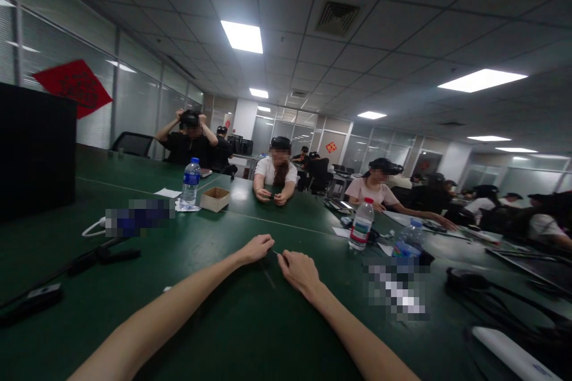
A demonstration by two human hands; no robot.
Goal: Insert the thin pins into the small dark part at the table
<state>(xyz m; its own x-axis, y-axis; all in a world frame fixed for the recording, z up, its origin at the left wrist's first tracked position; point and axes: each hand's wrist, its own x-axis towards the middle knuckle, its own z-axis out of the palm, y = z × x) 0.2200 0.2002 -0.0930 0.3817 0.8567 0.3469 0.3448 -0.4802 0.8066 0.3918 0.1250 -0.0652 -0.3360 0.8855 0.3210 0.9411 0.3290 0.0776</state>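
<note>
Above the green table (232, 315), my left hand (257, 248) is closed, with its fingers pinched together. Close by on its right, my right hand (298, 269) is also closed, its thumb and fingertips pressed together. A thin pale strand-like piece (275, 252) spans the small gap between the two sets of fingertips. Its kind is too small to make out, and its ends are hidden in the fingers.
Ahead stand a blue-capped bottle (190, 184) and an open cardboard box (215, 199). To the right are a red-capped bottle (361, 225), another bottle (409, 244), and a white device (513, 351). Black cables (89, 259) lie left. Several people sit around.
</note>
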